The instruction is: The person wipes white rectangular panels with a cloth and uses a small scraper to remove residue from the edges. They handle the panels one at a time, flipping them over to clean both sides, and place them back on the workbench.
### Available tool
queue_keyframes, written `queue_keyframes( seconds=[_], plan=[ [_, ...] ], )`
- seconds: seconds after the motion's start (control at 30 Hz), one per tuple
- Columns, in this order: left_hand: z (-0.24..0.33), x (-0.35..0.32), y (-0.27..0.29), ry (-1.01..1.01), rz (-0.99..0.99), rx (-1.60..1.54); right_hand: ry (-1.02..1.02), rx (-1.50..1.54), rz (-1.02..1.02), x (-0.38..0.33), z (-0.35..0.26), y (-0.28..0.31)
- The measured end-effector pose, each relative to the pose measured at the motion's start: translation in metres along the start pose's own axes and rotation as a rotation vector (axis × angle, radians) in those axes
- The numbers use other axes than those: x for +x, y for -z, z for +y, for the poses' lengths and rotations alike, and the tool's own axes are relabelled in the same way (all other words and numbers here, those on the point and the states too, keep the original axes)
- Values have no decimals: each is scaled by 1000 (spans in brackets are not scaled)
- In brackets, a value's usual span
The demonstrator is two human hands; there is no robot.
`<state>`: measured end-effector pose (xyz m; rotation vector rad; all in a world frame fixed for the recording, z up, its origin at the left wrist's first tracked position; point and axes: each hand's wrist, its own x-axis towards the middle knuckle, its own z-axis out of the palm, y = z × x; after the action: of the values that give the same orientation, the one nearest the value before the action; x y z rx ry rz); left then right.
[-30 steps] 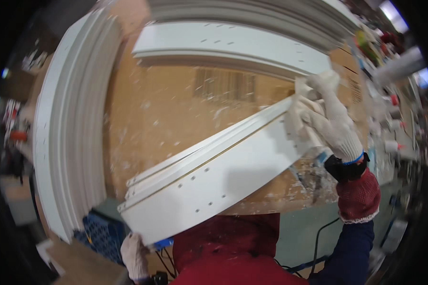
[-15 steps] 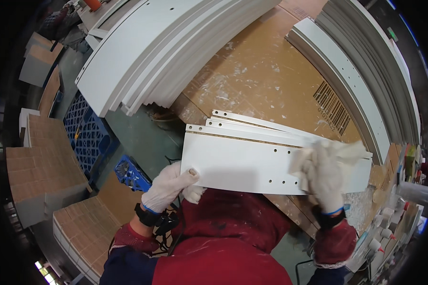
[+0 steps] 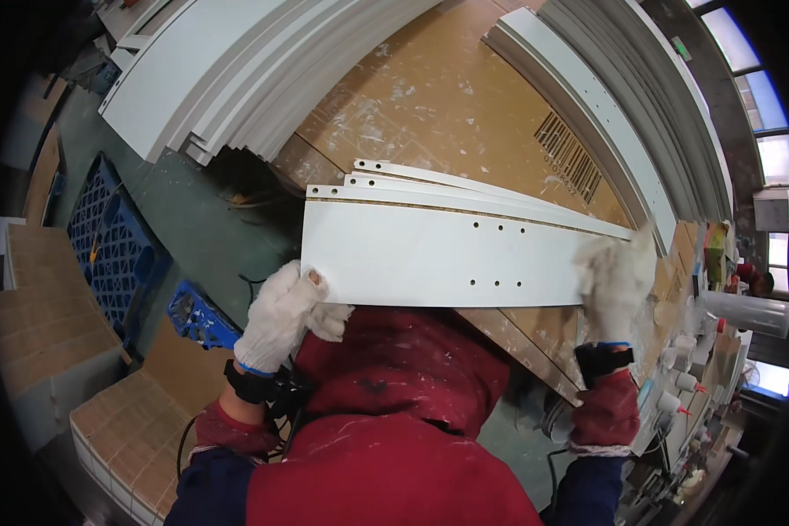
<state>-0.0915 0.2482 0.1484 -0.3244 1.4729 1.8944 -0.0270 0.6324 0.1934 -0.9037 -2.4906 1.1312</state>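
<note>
Blue pallet (image 3: pixel 121 245) on flr (image 3: pixel 203 210) nr brown-topped stacks (image 3: pixel 131 431); red-tipped btls (image 3: pixel 685 381) at R.

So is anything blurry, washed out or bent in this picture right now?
Head view: the right hand is smeared, while the left hand and the white board look fairly sharp; head view: the windows at upper right glare brightly; head view: the stack of boards at upper left bows, and the picture's rim goes dark.
</note>
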Motion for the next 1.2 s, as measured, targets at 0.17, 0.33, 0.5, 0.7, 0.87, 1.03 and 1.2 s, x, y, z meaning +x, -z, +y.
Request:
queue_keyframes(
  seconds=[0.17, 0.33, 0.5, 0.7, 0.87, 1.03, 1.2],
  plan=[
    [-1, -2, -9, -20, -59, -37, 637, -767, 180, 21, 73, 41],
    [0, -8, -13, 29, -53, -32, 779, -699, -315, -71, -48, -116],
    [-4, -11, 4, 81, -121, -44, 789, -196, -509, -67, -69, -121],
    [-1, -10, 3, 18, -298, -126, 288, -201, 111, 4, 4, -22],
    [-15, -2, 5, -22, -308, -77, 792, -713, -63, -31, -53, -97],
    [-8, -3, 9, -142, -301, 150, 821, -503, -602, -73, -154, -193],
    [-14, 0, 18, -259, -286, 149, 931, -103, -904, -73, -156, -165]
  ],
)
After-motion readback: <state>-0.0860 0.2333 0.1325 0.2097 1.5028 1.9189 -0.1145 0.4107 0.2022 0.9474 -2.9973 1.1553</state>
